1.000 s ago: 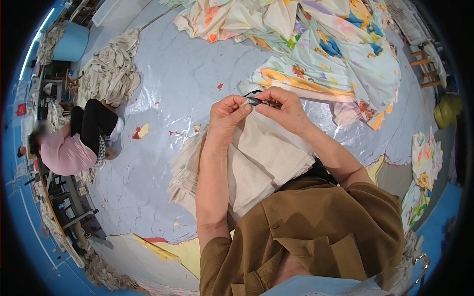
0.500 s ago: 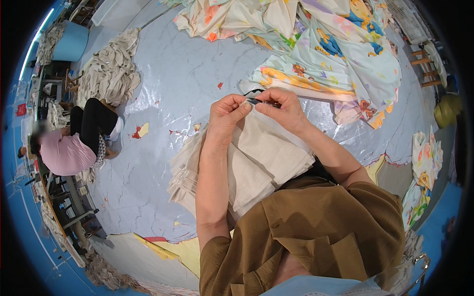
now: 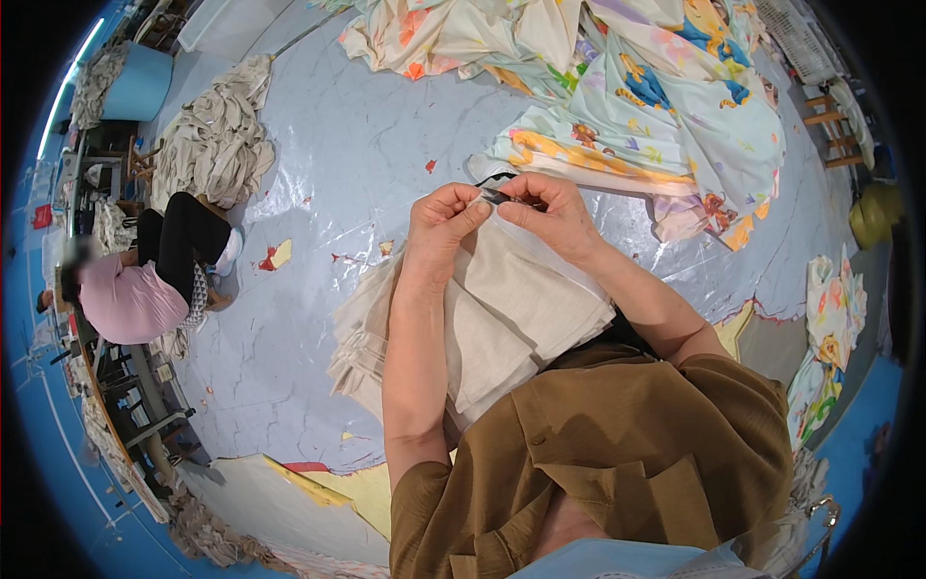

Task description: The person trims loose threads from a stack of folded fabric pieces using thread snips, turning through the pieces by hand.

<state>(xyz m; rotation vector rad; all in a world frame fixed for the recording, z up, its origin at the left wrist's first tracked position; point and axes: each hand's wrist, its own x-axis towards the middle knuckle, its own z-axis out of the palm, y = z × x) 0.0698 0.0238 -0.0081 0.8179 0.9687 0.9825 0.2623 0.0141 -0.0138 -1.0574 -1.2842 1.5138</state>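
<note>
A stack of beige cloth pieces lies over my lap, its layered edges fanned out at the left. My left hand is closed in a pinch at the cloth's far edge, thumb against forefinger. Right beside it, my right hand is closed around a small dark tool that looks like thread snips. The tip of the tool points toward my left fingertips, and its rear part is hidden by my right fingers. Any thread there is too fine to make out.
Printed pastel fabric is heaped beyond my hands to the right. A beige cloth pile and a seated person in pink are at the left, near a blue tub. Small red and yellow scraps dot the grey sheet.
The dark tool in my right hand has tilted slightly between the fingertips. Both hands and the cloth stay in nearly the same place.
</note>
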